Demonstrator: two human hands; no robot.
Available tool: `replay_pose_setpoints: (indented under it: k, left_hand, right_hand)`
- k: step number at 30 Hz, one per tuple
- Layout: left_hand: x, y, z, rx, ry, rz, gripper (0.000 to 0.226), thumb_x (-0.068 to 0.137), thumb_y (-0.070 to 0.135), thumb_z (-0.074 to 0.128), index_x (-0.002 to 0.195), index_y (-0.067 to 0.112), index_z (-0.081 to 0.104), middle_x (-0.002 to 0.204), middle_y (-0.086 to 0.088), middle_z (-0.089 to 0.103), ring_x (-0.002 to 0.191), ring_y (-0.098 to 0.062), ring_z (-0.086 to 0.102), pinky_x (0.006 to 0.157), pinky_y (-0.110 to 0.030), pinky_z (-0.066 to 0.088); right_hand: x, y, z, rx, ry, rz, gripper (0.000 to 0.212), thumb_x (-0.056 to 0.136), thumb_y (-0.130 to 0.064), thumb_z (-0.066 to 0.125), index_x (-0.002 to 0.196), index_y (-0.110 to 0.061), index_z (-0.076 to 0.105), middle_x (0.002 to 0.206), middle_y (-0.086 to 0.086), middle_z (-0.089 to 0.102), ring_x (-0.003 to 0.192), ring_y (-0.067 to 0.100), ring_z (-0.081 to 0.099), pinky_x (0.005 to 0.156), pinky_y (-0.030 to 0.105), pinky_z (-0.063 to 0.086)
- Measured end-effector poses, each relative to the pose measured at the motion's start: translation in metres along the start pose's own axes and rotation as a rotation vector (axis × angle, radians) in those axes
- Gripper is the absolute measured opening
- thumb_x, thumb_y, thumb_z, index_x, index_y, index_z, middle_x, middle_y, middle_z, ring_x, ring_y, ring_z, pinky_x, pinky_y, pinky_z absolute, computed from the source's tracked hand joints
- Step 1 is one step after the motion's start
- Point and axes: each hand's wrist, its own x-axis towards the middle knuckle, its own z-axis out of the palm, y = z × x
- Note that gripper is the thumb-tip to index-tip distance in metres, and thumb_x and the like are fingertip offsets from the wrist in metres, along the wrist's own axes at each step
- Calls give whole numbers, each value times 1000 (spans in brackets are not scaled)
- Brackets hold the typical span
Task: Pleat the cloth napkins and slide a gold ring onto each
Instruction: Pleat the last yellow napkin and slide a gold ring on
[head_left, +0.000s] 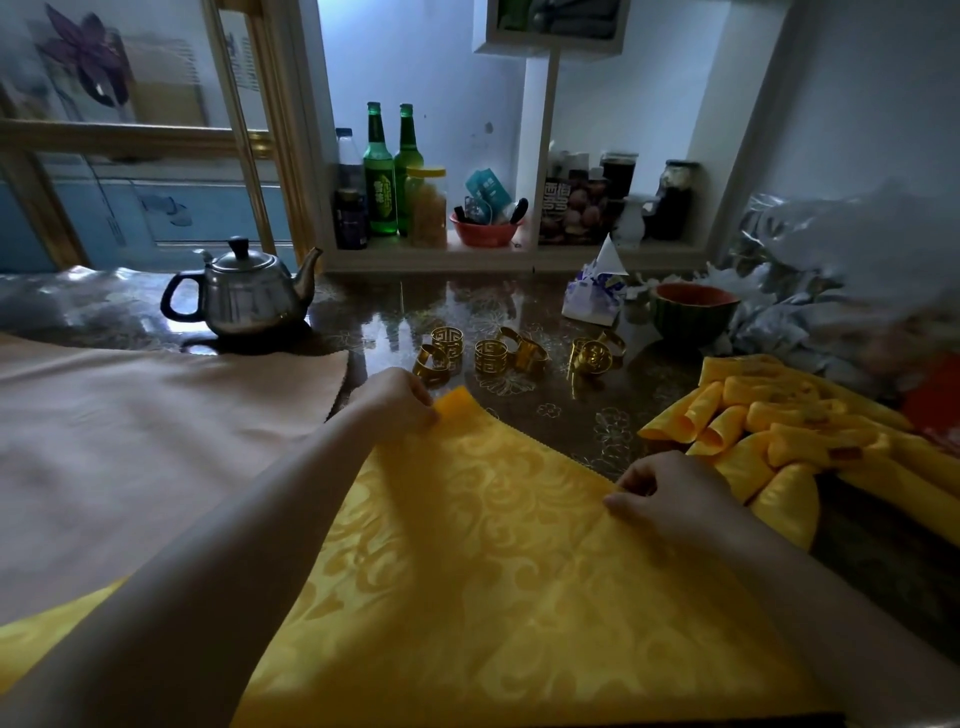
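yellow napkin (493, 561) flat | left hand (400, 400) pinches far corner | right hand (670, 493) pinches right edge

napkin (493, 561): yellow damask cloth, soft sheen | rings (491, 356): shiny gold metal | teapot (249, 293): polished steel | worktop (545, 410): dark, glossy, patterned | left cloth (130, 441): matt beige

You're in dim light: white shelf (467, 257) behind glossy table (395, 306), gold-framed glass door (130, 137) on ur left.
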Motion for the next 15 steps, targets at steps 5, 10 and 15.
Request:
replay_pose_setpoints:
  k: [5,10,15]
  left_hand:
    - [-1,3,-1,23,9,-8,33,81,29,77,112,20,70,98,0,62,90,-17,63,81,-32,57]
    - [-6,3,5,-39,50,-52,17,79,36,78,92,25,72,83,6,66,77,-12,64,70,-29,57]
    - [-6,2,14,-33,103,-66,19,79,46,74,86,30,67,86,7,67,78,-11,63,63,-24,50]
  right_hand:
    - [-2,-3,-1,-1,12,-5,19,87,-38,67,101,-25,68,88,-15,57,86,2,55,74,20,48]
    - [-4,-1,-4,-1,18,5,18,89,-37,66,102,-25,70,94,-12,62,88,3,56,79,22,50]
    - [-3,-2,-1,-17,56,-12,20,93,-37,61,106,-26,70,97,-12,62,80,-1,51,60,11,36]
